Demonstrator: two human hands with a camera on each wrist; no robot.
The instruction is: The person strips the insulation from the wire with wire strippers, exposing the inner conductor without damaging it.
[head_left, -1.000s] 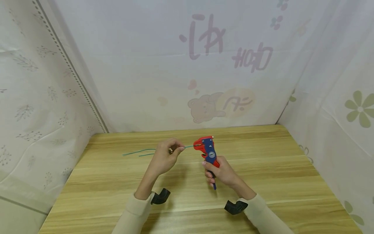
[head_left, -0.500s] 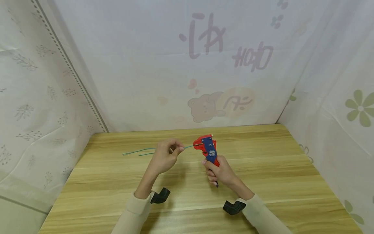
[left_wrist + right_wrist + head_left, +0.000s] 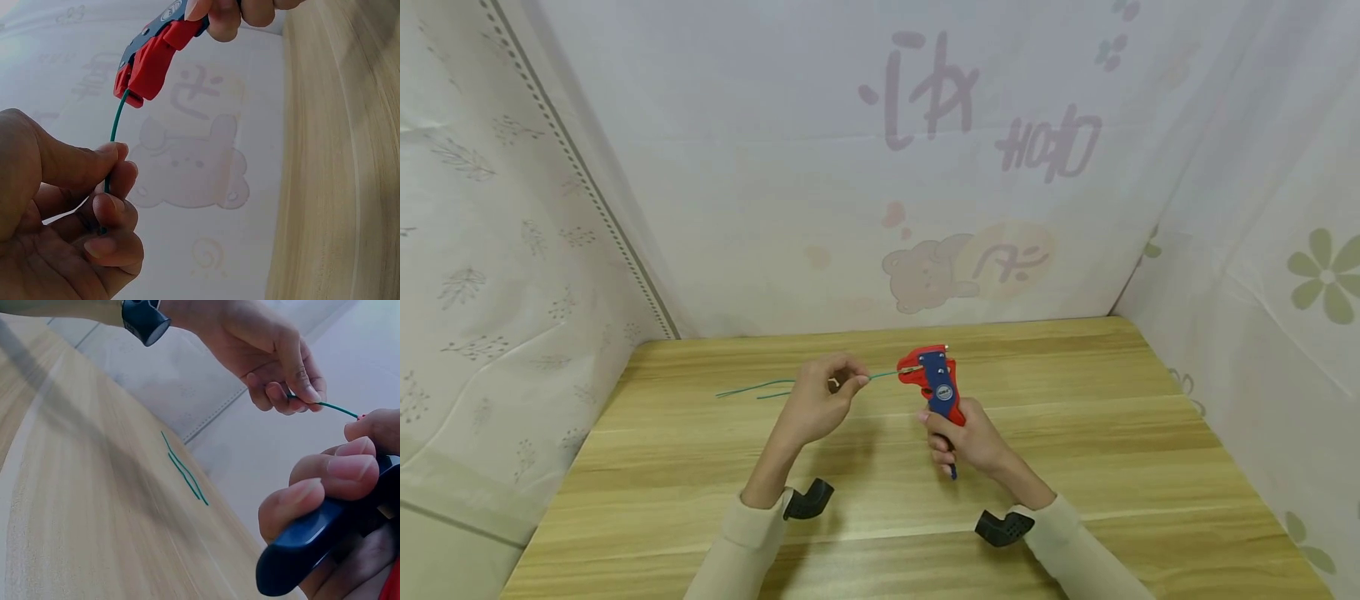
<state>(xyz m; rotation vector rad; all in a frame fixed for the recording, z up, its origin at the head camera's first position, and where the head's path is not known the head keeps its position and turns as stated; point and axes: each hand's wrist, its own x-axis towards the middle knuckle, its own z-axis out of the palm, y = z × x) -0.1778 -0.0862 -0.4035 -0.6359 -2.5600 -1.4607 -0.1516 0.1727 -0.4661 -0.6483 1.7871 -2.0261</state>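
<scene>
In the head view, my left hand (image 3: 826,398) pinches a short green wire (image 3: 883,375) between thumb and fingertips. The wire's far end goes into the nose of a red and blue wire stripper (image 3: 936,379), where its tip is hidden. My right hand (image 3: 966,437) grips the stripper's handles, fingers curled around the dark lever (image 3: 306,540) seen in the right wrist view. From the left wrist, the wire (image 3: 117,115) bends slightly between my fingertips and the red nose (image 3: 140,75). Both hands are raised above the table.
Loose green wires (image 3: 184,469) lie on the wooden table (image 3: 880,546), behind and left of my left hand. Patterned cloth (image 3: 760,208) hangs along the back and sides. A black wrist camera (image 3: 808,500) sits at each cuff.
My right hand has squeezed the stripper's handles closer together, and the lever end has drawn up. My left hand has shifted slightly left, showing a little more wire before the nose.
</scene>
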